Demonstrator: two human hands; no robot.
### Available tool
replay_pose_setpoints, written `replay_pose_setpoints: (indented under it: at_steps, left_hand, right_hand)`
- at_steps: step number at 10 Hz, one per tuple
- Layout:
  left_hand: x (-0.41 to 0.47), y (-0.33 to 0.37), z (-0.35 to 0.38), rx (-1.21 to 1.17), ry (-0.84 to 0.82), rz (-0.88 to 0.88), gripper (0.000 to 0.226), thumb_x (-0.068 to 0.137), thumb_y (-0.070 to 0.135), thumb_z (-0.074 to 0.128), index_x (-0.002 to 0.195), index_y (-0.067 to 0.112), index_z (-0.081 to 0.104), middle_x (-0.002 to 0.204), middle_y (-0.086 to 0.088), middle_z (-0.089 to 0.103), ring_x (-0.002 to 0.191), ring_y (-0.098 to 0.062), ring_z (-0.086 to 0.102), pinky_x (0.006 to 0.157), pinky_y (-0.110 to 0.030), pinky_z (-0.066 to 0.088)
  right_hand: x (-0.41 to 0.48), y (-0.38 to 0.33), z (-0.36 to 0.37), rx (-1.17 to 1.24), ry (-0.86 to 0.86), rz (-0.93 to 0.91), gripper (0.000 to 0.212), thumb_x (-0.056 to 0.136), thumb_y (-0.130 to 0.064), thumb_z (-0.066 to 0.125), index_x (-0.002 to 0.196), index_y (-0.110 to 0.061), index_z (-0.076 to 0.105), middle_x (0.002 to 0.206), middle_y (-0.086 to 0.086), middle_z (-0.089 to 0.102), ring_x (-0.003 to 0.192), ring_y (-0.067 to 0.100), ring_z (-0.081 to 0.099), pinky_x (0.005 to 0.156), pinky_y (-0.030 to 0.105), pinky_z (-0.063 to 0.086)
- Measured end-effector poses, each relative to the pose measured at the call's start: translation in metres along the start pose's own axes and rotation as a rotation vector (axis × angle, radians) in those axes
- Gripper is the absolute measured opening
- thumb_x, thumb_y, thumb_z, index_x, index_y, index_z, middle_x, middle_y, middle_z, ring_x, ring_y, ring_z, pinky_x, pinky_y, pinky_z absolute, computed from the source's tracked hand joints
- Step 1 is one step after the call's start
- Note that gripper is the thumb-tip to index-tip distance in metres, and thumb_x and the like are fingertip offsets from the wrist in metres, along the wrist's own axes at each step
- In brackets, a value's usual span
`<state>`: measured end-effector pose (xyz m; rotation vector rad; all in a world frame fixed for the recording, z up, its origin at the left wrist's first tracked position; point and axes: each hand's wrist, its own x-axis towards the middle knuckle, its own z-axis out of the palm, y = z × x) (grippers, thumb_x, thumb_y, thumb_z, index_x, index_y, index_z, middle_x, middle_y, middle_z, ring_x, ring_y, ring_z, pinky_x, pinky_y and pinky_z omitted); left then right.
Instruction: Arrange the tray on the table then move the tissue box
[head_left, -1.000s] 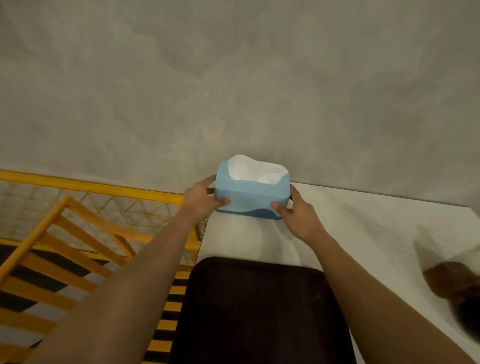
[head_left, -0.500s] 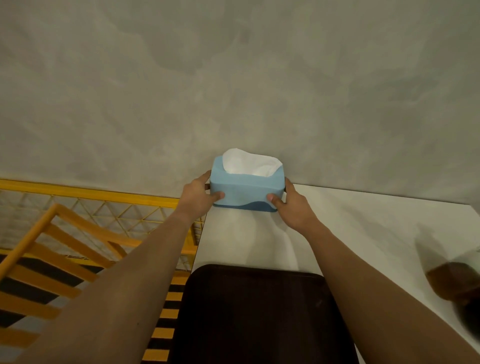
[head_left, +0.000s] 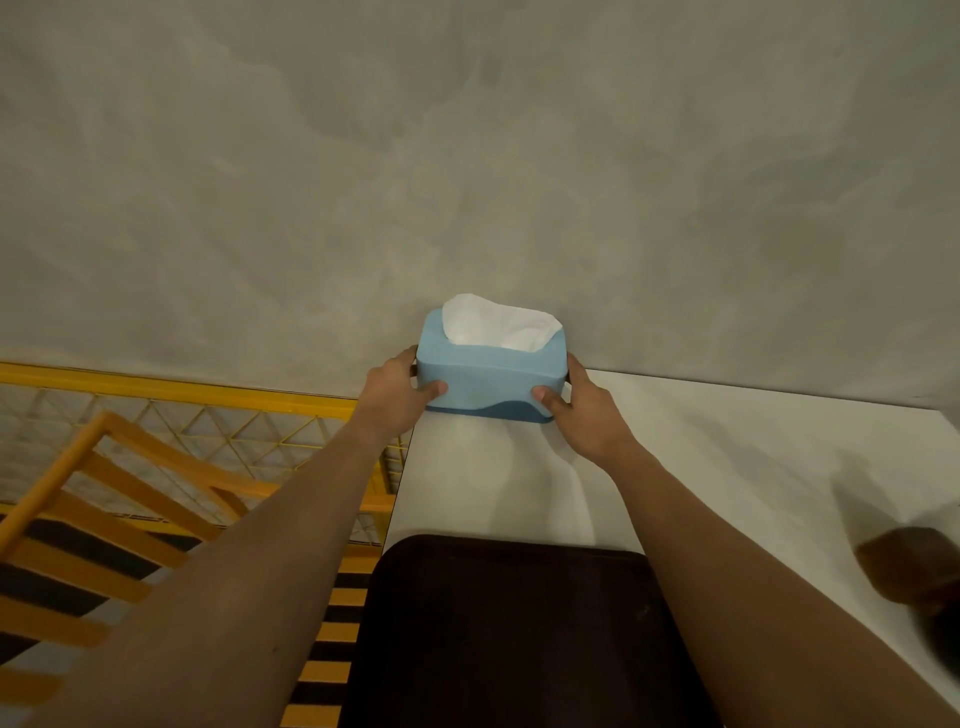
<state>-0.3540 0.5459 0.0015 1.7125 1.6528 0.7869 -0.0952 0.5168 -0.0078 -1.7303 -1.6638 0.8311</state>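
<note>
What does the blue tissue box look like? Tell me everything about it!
The tissue box is light blue with a darker blue wavy band along its bottom, rounded corners, and what looks like smooth plastic. White tissue puffs out of its open top. It sits upright at the far left corner of the white table, close to the grey wall. The left hand and right hand grip its two ends, thumbs on the front.

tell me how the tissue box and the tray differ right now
The tissue box is light blue with white tissue showing at the top; the tray is dark brown and looks bare. The box is tall and blocky, the tray flat and wider. The left hand and right hand grip the box at the table's far corner by the wall; the tray lies untouched at the near edge. Both are on the white table.
</note>
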Motion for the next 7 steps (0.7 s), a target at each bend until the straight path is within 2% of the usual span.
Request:
replay_pose_setpoints:
  at_steps: [4, 6, 7]
  left_hand:
    - [0.0, -0.001, 0.003, 0.019, 0.004, 0.029, 0.057, 0.093, 0.027, 0.07, 0.145, 0.014, 0.053, 0.137, -0.01, 0.064, 0.125, -0.028, 0.059, 0.099, -0.035, 0.047]
    - [0.0, 0.001, 0.005, 0.027, -0.01, -0.003, 0.055, 0.094, 0.029, 0.069, 0.143, 0.012, 0.053, 0.136, -0.013, 0.063, 0.124, -0.03, 0.058, 0.093, -0.032, 0.045]
    - [-0.004, 0.005, 0.004, 0.097, 0.018, -0.068, 0.063, 0.092, 0.033, 0.069, 0.142, 0.002, 0.046, 0.137, -0.02, 0.06, 0.124, -0.037, 0.055, 0.091, -0.036, 0.043]
  right_hand:
    - [0.002, 0.003, 0.002, -0.01, 0.009, 0.022, 0.07, 0.101, -0.05, 0.051, 0.159, -0.026, 0.02, 0.146, 0.007, 0.054, 0.128, 0.03, 0.055, 0.095, 0.03, 0.04]
    - [0.001, -0.002, 0.0, -0.017, -0.027, 0.036, 0.072, 0.101, -0.049, 0.051, 0.159, -0.024, 0.016, 0.143, 0.011, 0.056, 0.123, 0.031, 0.058, 0.1, 0.04, 0.047]
    - [0.002, -0.009, -0.008, -0.102, -0.059, 0.094, 0.081, 0.101, -0.048, 0.053, 0.161, -0.016, 0.009, 0.148, 0.018, 0.05, 0.129, 0.036, 0.054, 0.098, 0.039, 0.043]
